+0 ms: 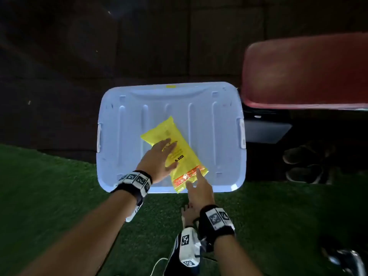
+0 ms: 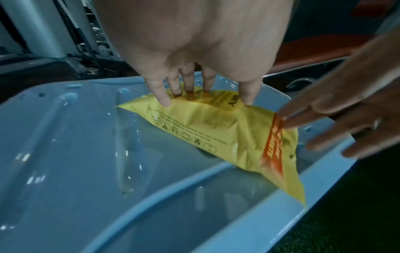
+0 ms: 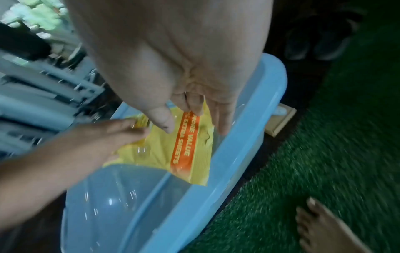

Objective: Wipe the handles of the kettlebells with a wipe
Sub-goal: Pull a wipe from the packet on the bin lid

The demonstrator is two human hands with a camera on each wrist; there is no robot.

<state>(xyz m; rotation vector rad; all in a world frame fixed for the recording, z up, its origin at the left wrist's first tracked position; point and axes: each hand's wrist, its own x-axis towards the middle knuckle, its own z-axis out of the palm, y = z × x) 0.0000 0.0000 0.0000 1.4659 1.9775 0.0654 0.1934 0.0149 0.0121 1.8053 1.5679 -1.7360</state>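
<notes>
My left hand (image 1: 158,159) lies flat on the crinkled yellow plastic pack of wipes (image 1: 180,154), fingers straight and slightly spread, their tips pressing its top face while the thumb sits at its near side. My right hand (image 1: 199,188) reaches in from below with fingers extended and apart; the forefinger touches the orange printed band (image 3: 182,145) at the pack's end nearest me, and nothing is pinched yet.

The pack rests on the pale blue ribbed plastic lid of a storage tub (image 1: 127,124), directly under my left fingertips, with its near corner overhanging the lid's front rim just ahead of my right thumb.

I judge this to be the very first step: getting a wipe out. No kettlebells show in any view, and no sheet is free. The next move likely calls for my left fingers to keep the pack pinned while my right fingertips find the opening flap. I cannot tell where that flap is, since the face showing carries only print and symbols.

The pack's long axis runs diagonally, from the far left beyond my left fingertips to the near right under my right forefinger. The orange band end points towards me, the plain yellow crimped end away.

Green artificial turf (image 1: 49,186) lies beneath my wrists.
</notes>
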